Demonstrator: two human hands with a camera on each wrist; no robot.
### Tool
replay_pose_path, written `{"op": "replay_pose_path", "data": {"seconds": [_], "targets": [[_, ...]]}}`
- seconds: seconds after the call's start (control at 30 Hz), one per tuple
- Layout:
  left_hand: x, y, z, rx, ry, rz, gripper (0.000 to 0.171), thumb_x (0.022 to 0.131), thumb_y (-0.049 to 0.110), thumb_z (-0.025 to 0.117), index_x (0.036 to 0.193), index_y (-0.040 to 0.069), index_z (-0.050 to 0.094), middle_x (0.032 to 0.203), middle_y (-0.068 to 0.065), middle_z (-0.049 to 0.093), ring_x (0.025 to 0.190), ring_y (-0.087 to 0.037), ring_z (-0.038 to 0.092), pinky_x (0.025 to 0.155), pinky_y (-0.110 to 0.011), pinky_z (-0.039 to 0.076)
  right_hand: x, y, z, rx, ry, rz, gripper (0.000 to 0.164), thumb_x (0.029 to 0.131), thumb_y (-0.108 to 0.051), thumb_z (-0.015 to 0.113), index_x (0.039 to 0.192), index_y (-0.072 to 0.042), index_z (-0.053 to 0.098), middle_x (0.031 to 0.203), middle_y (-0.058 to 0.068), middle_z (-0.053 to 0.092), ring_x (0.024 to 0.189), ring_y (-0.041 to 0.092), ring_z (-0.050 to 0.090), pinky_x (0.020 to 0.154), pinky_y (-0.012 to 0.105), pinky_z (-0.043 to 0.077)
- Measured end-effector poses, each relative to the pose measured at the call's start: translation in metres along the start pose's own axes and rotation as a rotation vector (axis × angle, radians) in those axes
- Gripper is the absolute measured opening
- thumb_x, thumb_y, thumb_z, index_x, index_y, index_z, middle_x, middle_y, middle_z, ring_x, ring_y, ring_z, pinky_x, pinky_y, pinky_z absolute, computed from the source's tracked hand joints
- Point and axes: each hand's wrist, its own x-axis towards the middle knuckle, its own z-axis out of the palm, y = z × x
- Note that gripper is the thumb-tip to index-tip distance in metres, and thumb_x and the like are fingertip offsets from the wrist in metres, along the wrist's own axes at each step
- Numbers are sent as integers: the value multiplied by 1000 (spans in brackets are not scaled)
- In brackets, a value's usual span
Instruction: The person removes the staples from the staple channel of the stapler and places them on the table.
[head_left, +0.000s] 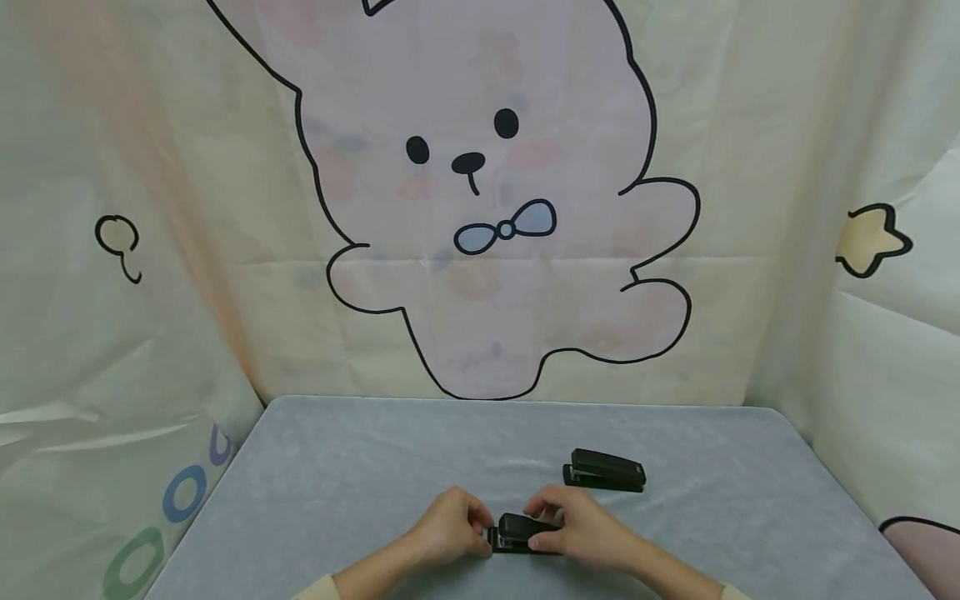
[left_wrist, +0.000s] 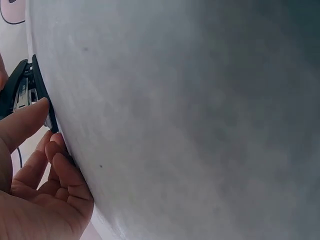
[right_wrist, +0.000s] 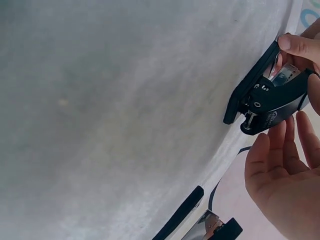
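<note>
A black stapler (head_left: 516, 533) lies on the table near its front edge, between my two hands. With thumb and fingers my left hand (head_left: 448, 525) pinches the left end of the stapler's base. The right wrist view shows that thumb on the tip of the base. My right hand (head_left: 585, 527) grips the stapler's upper arm, thumb on the near side and fingers on the far side. In the right wrist view the stapler (right_wrist: 270, 105) has its arm tilted up from the base. Part of it is hidden behind my right hand.
Behind my right hand a second black stapler (head_left: 604, 471) lies on the grey-covered table (head_left: 375, 450). A printed cloth backdrop (head_left: 480, 317) rises along the far edge, with cloth walls at both sides.
</note>
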Motion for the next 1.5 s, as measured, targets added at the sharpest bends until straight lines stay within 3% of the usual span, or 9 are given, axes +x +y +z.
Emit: {"op": "replay_pose_path", "data": {"seconds": [0.37,0.8,1.27,1.5], "targets": [[4,-5,0,-32,-12,-18,25,63,-12,88,81,2,78,59,5,57,54,-7,49,51,-22,38,8,-7,7,-14,-8,-39,28,86,-17,88,111,-14,76,100,-10,68,85,6,61,70,26,53],[3,-5,0,-14,-4,-20,27,63,-12,88,83,3,78,60,4,57,55,-8,50,52,-23,39,9,-10,10,-18,0,-23,25,86,-15,87,108,-17,76,97,-10,66,84,7,59,68,25,51],[2,0,-2,-31,-22,-65,27,65,-13,88,85,3,77,62,2,58,57,-11,50,54,-24,39,-2,-16,-6,-33,54,20,26,88,-20,86,112,-17,75,100,-8,67,89,9,57,74,28,52],[3,0,-2,-47,-31,-93,27,66,-14,87,85,3,77,62,1,57,58,-12,49,55,-25,39,-11,-14,-15,-25,88,17,28,87,-23,87,112,-19,75,101,-7,69,90,17,60,73,28,52]]}}
